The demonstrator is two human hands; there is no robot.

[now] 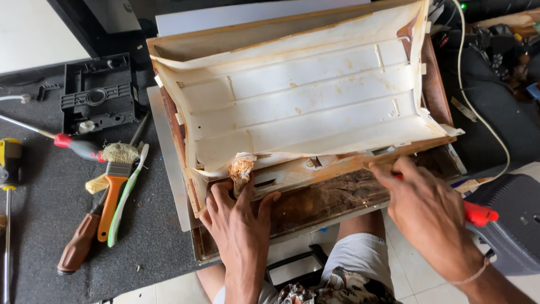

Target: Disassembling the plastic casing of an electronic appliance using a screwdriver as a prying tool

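A large stained white plastic panel (304,101) with ribs lies tilted in a rusty, dirty tray-like frame (332,197) in front of me. My left hand (239,217) presses on the frame's near left edge, the fingers spread around a torn, crumbling corner of the panel (242,169). My right hand (424,211) grips a tool with a red handle (479,214); its tip points at the panel's near right edge and is hidden behind my fingers.
On the dark mat at left lie an orange-handled brush (112,191), a white and green toothbrush (128,194), a brown-handled tool (79,242), a red and grey screwdriver (76,145) and a yellow one (10,157). A black plastic housing (98,93) sits behind. A white cable (478,112) runs down the right.
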